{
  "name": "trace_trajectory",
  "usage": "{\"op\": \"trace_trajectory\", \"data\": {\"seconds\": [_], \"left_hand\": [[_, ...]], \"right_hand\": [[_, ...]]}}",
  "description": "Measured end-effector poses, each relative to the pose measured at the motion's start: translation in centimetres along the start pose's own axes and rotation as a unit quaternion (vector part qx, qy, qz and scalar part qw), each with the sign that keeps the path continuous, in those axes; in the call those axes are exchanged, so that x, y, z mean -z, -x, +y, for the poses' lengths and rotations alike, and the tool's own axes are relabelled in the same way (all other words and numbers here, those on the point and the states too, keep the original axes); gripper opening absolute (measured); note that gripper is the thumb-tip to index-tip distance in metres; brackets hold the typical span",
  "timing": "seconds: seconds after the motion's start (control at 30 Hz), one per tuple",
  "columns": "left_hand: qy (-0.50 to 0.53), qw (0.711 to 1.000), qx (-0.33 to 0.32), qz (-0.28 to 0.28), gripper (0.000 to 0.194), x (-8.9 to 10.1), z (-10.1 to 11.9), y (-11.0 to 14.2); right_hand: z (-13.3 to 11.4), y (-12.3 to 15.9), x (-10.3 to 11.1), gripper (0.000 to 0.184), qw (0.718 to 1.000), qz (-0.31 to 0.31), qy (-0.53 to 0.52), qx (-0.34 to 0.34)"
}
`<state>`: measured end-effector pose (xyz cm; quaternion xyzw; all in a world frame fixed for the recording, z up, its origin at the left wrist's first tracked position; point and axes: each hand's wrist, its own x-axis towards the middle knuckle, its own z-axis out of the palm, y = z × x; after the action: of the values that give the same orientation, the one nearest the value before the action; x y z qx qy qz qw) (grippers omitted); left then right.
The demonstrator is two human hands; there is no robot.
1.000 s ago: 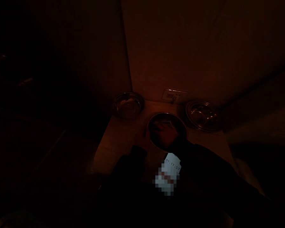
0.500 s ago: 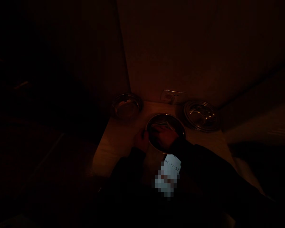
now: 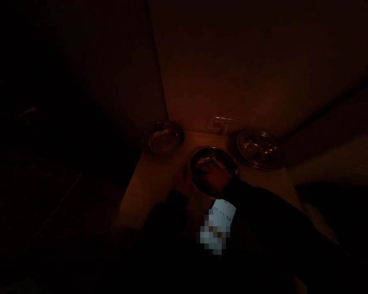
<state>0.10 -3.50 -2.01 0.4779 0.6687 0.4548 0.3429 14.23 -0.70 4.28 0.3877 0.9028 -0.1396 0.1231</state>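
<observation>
A round metal bowl stands in the middle of the small wooden table. My left hand is closed on the bowl's left side, with the thumb near its rim. My right hand reaches over the right rim, down inside the bowl. Its fingers are lost in the dark, so whether they grip anything does not show. Near those fingers is a faint pale, slightly greenish shape, too dim to name.
A shallow metal dish sits at the table's back left, stacked metal plates at the back right. In front of the bowl a lit phone displays a timer. Behind, a wall socket holds a plug. The wooden table meets the walls.
My right hand has shifted slightly inside the bowl, and the pale shape there looks different. My left hand stays at the rim. The phone's timer has advanced one second.
</observation>
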Motion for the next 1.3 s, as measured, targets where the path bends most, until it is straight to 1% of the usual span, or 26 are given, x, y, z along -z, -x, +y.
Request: {"op": "trace_trajectory", "data": {"seconds": [0.2,0.4,0.5,0.73,0.93,1.0,1.1,1.3], "left_hand": [[-0.011,1.0,0.006,-0.021,0.036,0.2,-0.1,0.0],[-0.016,1.0,-0.007,-0.004,0.032,0.3,0.2,0.1],[-0.02,1.0,-0.012,-0.012,0.031,0.3,0.5,0.1],[-0.013,1.0,-0.006,-0.012,0.03,0.3,0.5,0.2],[-0.006,1.0,0.0,-0.013,0.03,0.3,0.5,0.2],[-0.006,1.0,-0.001,-0.018,0.03,0.3,0.5,0.2],[-0.006,1.0,-0.009,-0.017,0.031,0.1,0.5,0.2],[-0.021,1.0,-0.01,-0.008,0.032,-0.1,0.3,0.3]], "right_hand": [[0.1,-0.5,-0.4,0.037,0.999,0.036,-0.004,-0.031],[0.2,0.0,-1.4,0.039,0.997,0.066,-0.002,-0.033],[0.1,0.2,-1.5,0.039,0.997,0.069,-0.001,-0.036],[0.3,0.0,-1.0,0.039,0.997,0.061,0.01,-0.045],[1.3,-0.9,-0.7,0.041,0.99,0.069,0.024,-0.122],[1.5,-0.9,-0.6,0.041,0.988,0.069,0.029,-0.135],[1.8,-0.4,-0.5,0.04,0.989,0.056,0.032,-0.133],[2.3,1.4,-0.1,0.035,0.992,0.008,0.038,-0.119]]}}
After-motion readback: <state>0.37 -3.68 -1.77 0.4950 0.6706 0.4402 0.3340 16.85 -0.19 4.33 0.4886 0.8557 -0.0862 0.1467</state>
